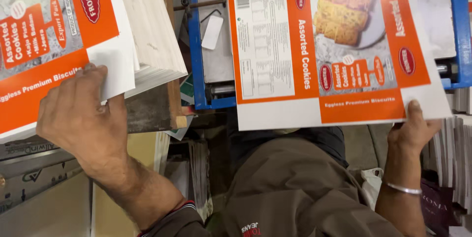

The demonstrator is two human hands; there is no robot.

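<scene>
My left hand (pixel 81 114) presses on the corner of a tall stack of printed cardboard sheets (pixel 44 35), orange and white with a biscuit picture, fingers curled over the top sheet's edge. My right hand (pixel 412 131) pinches the near edge of a single printed sheet (pixel 324 45) of the same kind, thumb on top. That sheet lies flat over a blue machine frame (pixel 196 45). A metal bangle (pixel 404 188) circles my right wrist.
The stack rests on a wooden pallet edge (pixel 172 99). More sheet stacks (pixel 455 153) stand at the right, flat cartons (pixel 34 168) at the lower left. My brown trousers (pixel 290 188) fill the lower middle. A metal rod (pixel 204 4) sits in the machine.
</scene>
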